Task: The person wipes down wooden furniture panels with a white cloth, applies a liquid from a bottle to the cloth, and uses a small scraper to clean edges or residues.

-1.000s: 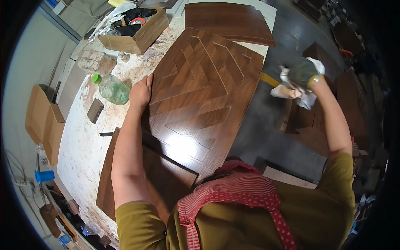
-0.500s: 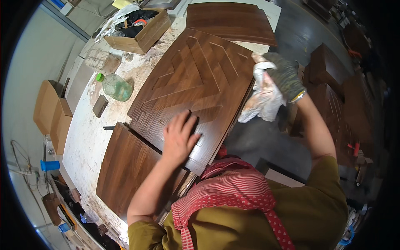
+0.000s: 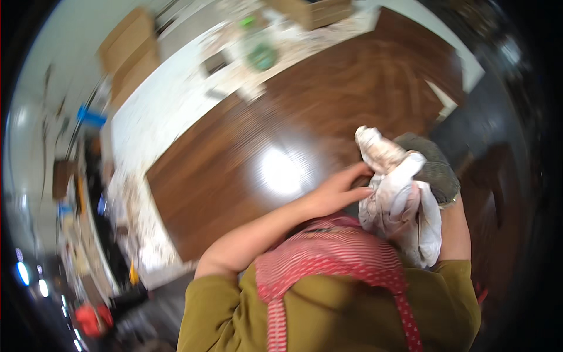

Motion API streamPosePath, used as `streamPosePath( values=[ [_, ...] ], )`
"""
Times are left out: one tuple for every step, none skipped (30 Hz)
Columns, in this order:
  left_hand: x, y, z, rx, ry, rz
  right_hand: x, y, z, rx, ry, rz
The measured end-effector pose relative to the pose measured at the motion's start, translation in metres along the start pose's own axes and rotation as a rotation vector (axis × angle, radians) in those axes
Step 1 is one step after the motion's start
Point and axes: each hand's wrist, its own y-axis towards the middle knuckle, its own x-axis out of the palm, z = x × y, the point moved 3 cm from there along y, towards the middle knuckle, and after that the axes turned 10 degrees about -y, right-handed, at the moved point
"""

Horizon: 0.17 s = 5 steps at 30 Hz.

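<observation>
A white cloth [image 3: 400, 202] with brownish stains hangs bunched in my right hand [image 3: 433, 171], which wears a dark grey-green work glove and is closed around it. My bare left hand [image 3: 339, 190] is at the near right edge of a dark brown wood-grain panel [image 3: 234, 182]. Its thumb and fingers are apart, with the fingertips close to the cloth; whether they touch the cloth or the panel edge I cannot tell. A bright glare lies on the panel, and motion blurs its surface and grooves.
Behind the panel, on the stained white table [image 3: 170, 97], stand a clear bottle [image 3: 260, 50] with a green cap, a dark block [image 3: 216, 61] and a cardboard box [image 3: 319, 13]. An open carton [image 3: 132, 56] is at the far left. More brown panels [image 3: 498, 193] stand at the right.
The view has swung, so the table's things appear farther right. My right hand has come in toward my body with the cloth. My left hand has moved from the panel's middle to its near edge.
</observation>
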Motion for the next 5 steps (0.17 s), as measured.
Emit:
streamPosePath(
  values=[
    [0.006,-0.005,-0.010,-0.109,-0.069,0.012,0.009,0.003,0.026,-0.342,0.273,0.037],
    [0.006,-0.011,-0.011,0.002,-0.035,0.055,0.024,0.010,0.026,-0.431,0.461,-0.077],
    [0.000,-0.024,-0.004,-0.043,-0.082,0.109,0.036,0.019,0.027,-0.355,0.500,-0.026],
    [-0.007,-0.036,0.004,-0.080,-0.136,0.148,0.045,0.026,0.028,-0.273,0.527,0.039],
    [-0.023,-0.057,0.013,-0.064,-0.110,0.185,0.062,0.031,0.016,-0.287,0.521,-0.006]
  ],
)
